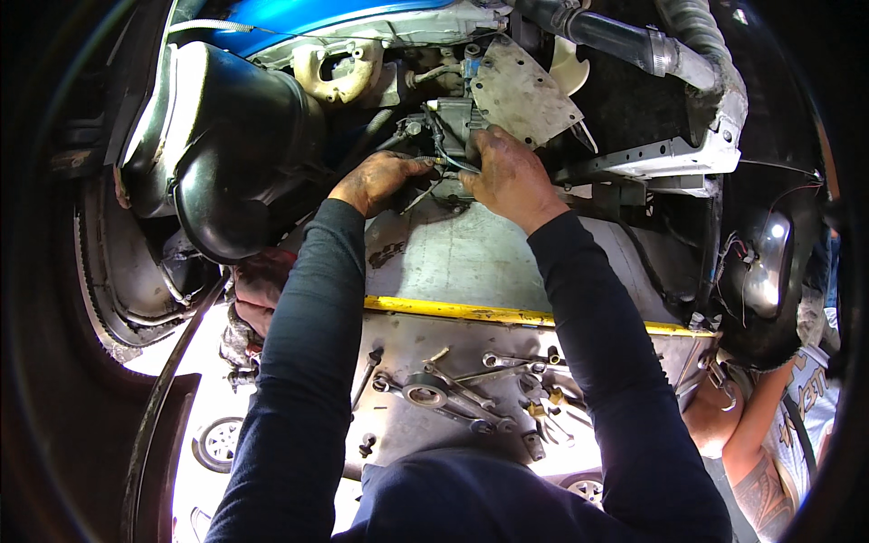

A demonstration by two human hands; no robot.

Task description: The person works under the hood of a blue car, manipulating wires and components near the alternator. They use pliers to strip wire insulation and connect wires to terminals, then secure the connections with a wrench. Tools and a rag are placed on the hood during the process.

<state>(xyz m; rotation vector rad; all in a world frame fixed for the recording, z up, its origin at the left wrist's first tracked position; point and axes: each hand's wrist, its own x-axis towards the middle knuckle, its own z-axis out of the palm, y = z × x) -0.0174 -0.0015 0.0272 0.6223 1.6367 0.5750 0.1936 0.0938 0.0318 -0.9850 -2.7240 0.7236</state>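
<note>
The left hand (373,184) has thumb and finger drawn together on a thin cable (461,166); the right hand (514,181) curls at its other side, though I can't tell whether it grips. The cable runs crosswise between them, dipping slightly rightward, just beyond the far edge of the bare metal panel (453,258). Fingers hide its ends and part of the grey housing (455,116) behind.

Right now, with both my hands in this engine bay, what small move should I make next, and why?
I'd probably steady the thin wire with your left hand and gently guide it with your right hand: it curves between your fingertips beside the grey metal housing, and your fingers hide its end.
</note>
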